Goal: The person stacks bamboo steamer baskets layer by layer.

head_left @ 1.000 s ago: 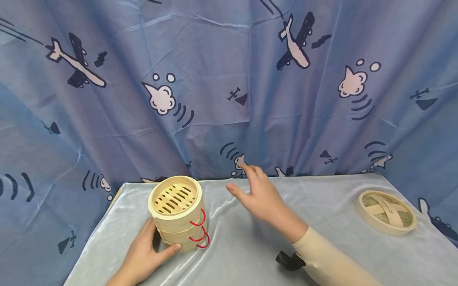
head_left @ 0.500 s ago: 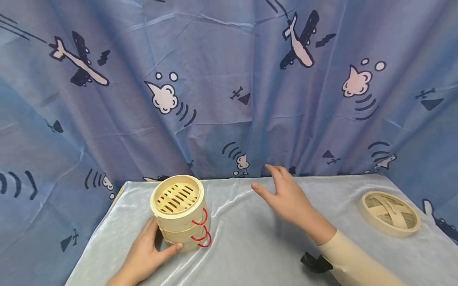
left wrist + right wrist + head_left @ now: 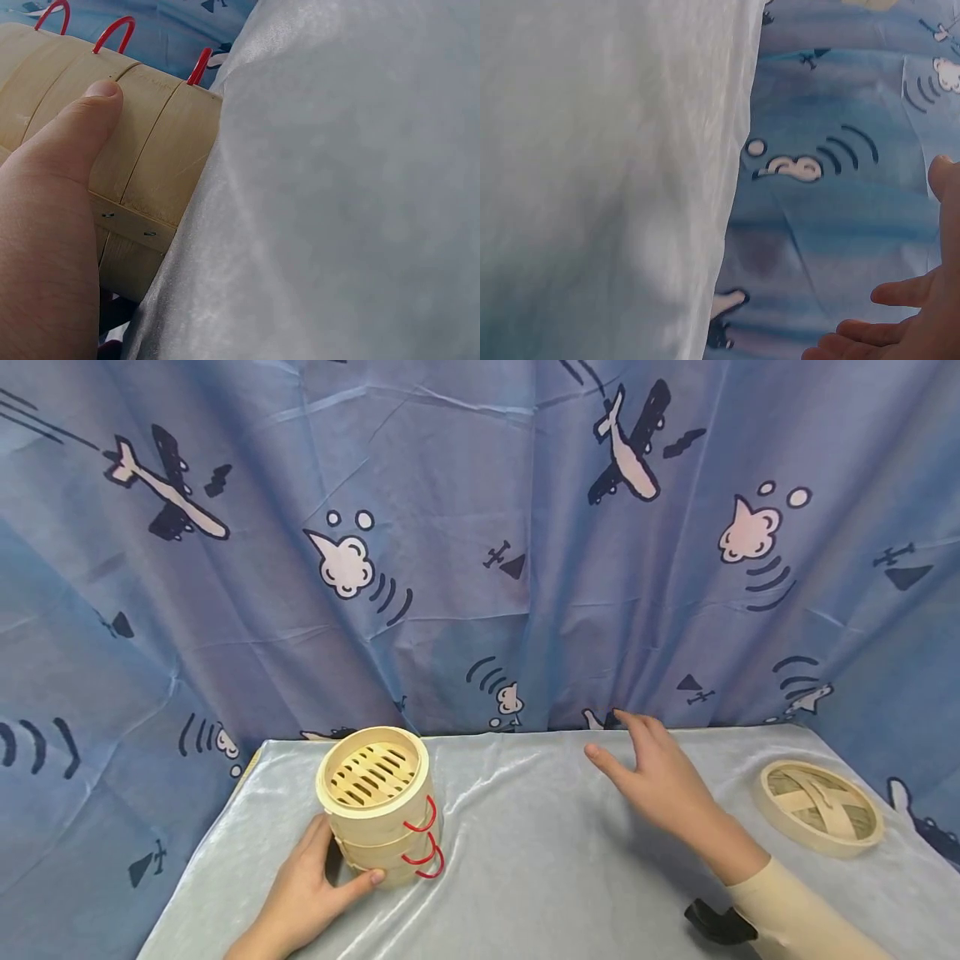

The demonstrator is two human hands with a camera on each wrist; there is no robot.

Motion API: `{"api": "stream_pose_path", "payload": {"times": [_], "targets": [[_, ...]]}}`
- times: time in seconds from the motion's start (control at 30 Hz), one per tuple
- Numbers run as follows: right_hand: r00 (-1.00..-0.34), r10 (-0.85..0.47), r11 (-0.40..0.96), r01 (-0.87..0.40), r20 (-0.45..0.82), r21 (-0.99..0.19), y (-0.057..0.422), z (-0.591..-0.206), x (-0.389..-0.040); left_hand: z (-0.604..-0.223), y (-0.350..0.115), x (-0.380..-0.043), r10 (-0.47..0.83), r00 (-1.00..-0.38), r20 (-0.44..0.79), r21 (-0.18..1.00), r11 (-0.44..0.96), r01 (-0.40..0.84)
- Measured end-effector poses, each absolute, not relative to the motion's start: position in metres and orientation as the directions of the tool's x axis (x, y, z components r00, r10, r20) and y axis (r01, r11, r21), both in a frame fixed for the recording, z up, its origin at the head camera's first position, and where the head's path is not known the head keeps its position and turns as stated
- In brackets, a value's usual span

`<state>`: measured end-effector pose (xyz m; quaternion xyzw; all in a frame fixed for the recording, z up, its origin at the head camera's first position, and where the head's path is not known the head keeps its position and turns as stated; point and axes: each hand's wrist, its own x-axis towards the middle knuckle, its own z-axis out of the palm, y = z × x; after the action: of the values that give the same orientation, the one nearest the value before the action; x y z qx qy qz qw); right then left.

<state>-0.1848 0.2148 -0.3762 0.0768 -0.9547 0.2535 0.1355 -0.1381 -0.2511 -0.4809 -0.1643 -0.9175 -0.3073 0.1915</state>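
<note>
A pale bamboo steamer (image 3: pixel 375 837) stands in the lower left-centre of the frame, stacked in tiers, slatted top (image 3: pixel 372 774) facing up and red loops (image 3: pixel 201 66) sticking out along one side. The left hand (image 3: pixel 296 893) grasps its lower part from the left, thumb pressed across the near side; the left wrist view shows that thumb flat on the bamboo. The right hand (image 3: pixel 663 781) is released, held in the air right of centre with fingers spread, touching nothing; a beige sleeve (image 3: pixel 810 914) and a black object (image 3: pixel 717 922) show behind its wrist. Near the right edge lies a round woven lid (image 3: pixel 828 814), apart from the steamer. Silvery cloth (image 3: pixel 525 868) covers the desk, and a blue curtain (image 3: pixel 442 539) printed with aeroplanes fills the upper frame.
</note>
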Motion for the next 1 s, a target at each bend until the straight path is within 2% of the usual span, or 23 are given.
{"api": "stream_pose_path", "payload": {"times": [0.47,1.0], "targets": [[-0.945,-0.01,0.888,-0.159,0.327,-0.432,0.28,-0.381,-0.176,-0.478,-0.251,-0.137,0.185,-0.878,0.441,0.502,0.76,0.413],[-0.962,0.148,0.931,0.058,0.228,-0.359,0.357,-0.388,-0.161,-0.481,-0.252,-0.139,0.196,-0.87,0.453,0.488,0.762,0.426]]}}
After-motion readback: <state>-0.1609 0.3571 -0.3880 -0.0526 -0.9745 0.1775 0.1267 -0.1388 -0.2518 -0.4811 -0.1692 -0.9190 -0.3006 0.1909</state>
